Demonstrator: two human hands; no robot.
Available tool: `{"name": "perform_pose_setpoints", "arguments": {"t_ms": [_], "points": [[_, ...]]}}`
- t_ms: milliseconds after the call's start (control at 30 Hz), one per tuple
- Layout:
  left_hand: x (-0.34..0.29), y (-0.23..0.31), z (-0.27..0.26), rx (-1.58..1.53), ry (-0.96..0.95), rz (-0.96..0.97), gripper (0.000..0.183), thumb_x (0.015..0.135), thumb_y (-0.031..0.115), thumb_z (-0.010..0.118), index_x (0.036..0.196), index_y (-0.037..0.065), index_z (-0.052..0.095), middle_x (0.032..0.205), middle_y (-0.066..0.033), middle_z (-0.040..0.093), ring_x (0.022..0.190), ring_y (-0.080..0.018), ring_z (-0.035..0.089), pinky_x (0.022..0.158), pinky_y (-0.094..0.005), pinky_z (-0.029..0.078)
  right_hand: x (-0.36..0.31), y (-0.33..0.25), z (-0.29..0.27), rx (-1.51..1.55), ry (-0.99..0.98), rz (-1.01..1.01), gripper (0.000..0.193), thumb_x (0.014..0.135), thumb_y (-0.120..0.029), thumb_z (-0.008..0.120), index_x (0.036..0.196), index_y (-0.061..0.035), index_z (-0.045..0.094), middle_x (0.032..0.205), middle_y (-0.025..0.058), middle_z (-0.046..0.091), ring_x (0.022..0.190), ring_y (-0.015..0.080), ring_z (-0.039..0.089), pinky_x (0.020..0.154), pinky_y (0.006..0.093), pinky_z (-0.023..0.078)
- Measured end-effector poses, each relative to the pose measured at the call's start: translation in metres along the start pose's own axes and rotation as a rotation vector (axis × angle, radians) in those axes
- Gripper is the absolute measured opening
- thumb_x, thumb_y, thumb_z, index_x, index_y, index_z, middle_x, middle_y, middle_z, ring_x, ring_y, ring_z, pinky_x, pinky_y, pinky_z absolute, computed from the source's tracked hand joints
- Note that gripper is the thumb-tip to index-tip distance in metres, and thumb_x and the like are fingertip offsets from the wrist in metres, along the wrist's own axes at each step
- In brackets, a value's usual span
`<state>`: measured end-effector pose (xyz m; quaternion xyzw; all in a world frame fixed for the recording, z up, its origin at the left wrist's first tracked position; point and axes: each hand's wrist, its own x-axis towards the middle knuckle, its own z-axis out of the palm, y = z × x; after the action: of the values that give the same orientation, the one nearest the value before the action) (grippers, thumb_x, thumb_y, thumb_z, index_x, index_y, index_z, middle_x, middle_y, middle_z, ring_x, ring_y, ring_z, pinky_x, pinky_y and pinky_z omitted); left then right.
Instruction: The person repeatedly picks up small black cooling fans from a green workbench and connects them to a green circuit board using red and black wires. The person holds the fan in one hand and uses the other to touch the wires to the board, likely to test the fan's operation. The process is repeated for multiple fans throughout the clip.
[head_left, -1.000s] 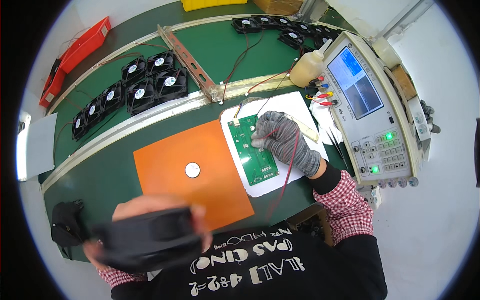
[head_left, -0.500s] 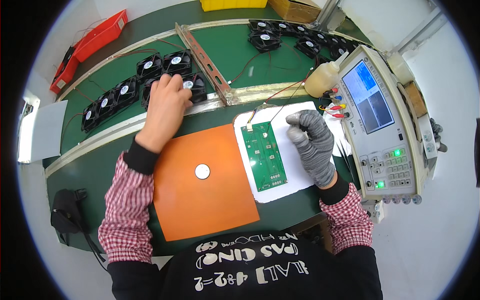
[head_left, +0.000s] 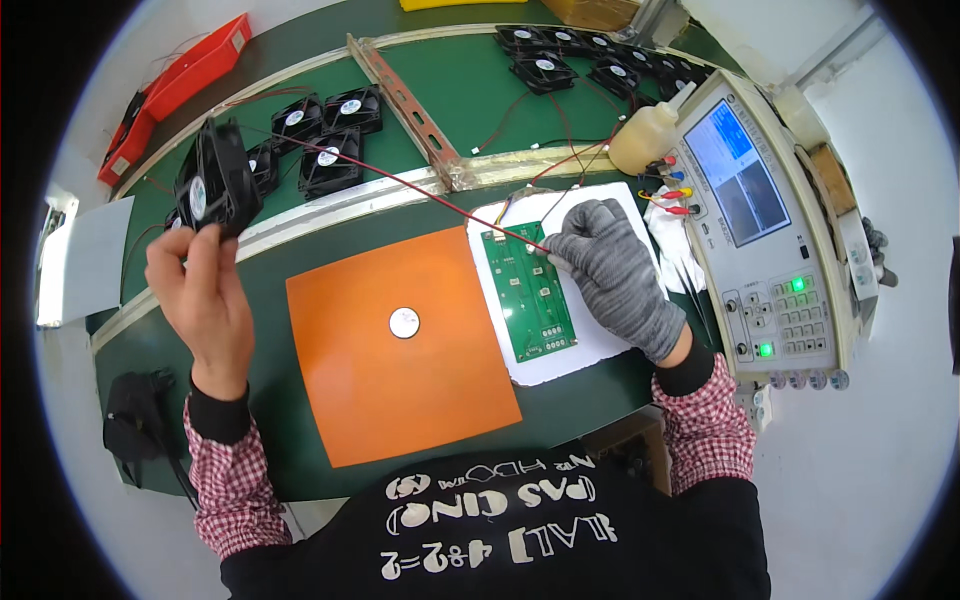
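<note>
My left hand [head_left: 208,300], bare, grips the lower edge of a black cooling fan [head_left: 225,180] and holds it up, tilted, above the left of the bench. From the fan a thin dark red cable [head_left: 440,198] stretches across to my right hand [head_left: 622,280]. That hand wears a grey glove, and its fingertips pinch the cable's end; any plug there is hidden. They are over the upper part of a green circuit board [head_left: 530,305], which lies on a white pad [head_left: 598,350]. An orange mat [head_left: 410,400] with a white round disc [head_left: 404,322] lies between my hands.
Several fans [head_left: 330,165] lie behind the mat, and more fans [head_left: 545,70] at the back right. A slotted metal bar [head_left: 405,110] divides the bench. At right are a test instrument [head_left: 720,180], a yellowish bottle [head_left: 645,138] and tweezers [head_left: 692,295]. A red bin [head_left: 205,68] stands far left.
My left hand has lifted a fan from the back group and moved left and nearer with it. My right hand has moved slightly toward the board and taken hold of the fan's cable.
</note>
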<state>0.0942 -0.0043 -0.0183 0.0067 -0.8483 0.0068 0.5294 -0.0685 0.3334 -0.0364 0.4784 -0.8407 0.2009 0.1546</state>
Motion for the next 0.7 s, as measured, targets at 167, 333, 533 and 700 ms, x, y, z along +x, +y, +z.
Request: {"name": "perform_pose_setpoints", "arguments": {"t_ms": [167, 333, 533, 700], "points": [[-0.040, 0.060, -0.004, -0.350, -0.370, 0.218, 0.013, 0.075, -0.003, 0.067, 0.084, 0.001, 0.059, 0.085, -0.0094, 0.050, 0.076, -0.0246, 0.048, 0.063, -0.0343, 0.039, -0.007, 0.012, 0.026, 0.610, 0.023, 0.216, 0.013, 0.080, -0.011, 0.074, 0.092, -0.0050, 0.074, 0.084, 0.0093, 0.065, 0.078, 0.0254, 0.063, 0.079, 0.0379, 0.048], [-0.045, 0.075, 0.002, -0.636, -0.662, 0.028, 0.043, 0.062, 0.019, 0.085, 0.094, 0.006, 0.059, 0.099, -0.0106, 0.053, 0.093, -0.0302, 0.051, 0.082, -0.0416, 0.040, -0.010, 0.012, 0.030, 0.573, -0.020, 0.142, 0.014, 0.080, -0.007, 0.073, 0.094, -0.0051, 0.073, 0.086, 0.0086, 0.066, 0.084, 0.0240, 0.063, 0.080, 0.0364, 0.048], [-0.031, 0.078, 0.014, -0.700, -0.737, -0.065, 0.109, 0.051, 0.043, 0.091, 0.139, 0.003, 0.042, 0.134, -0.0180, 0.045, 0.121, -0.0372, 0.043, 0.100, -0.0465, 0.035, -0.011, 0.016, 0.037, 0.486, 0.005, -0.020, 0.023, 0.080, 0.000, 0.067, 0.101, -0.0082, 0.071, 0.083, 0.0064, 0.063, 0.083, 0.0235, 0.060, 0.080, 0.0366, 0.047], [-0.036, 0.083, 0.016, -0.574, -0.787, -0.010, 0.104, 0.053, 0.041, 0.091, 0.137, 0.002, 0.045, 0.129, -0.0160, 0.049, 0.117, -0.0356, 0.047, 0.097, -0.0461, 0.036, -0.007, 0.019, 0.031, 0.404, -0.054, -0.148, 0.025, 0.077, 0.001, 0.065, 0.096, -0.0118, 0.072, 0.086, 0.0042, 0.065, 0.085, 0.0232, 0.061, 0.079, 0.0374, 0.046]]}}
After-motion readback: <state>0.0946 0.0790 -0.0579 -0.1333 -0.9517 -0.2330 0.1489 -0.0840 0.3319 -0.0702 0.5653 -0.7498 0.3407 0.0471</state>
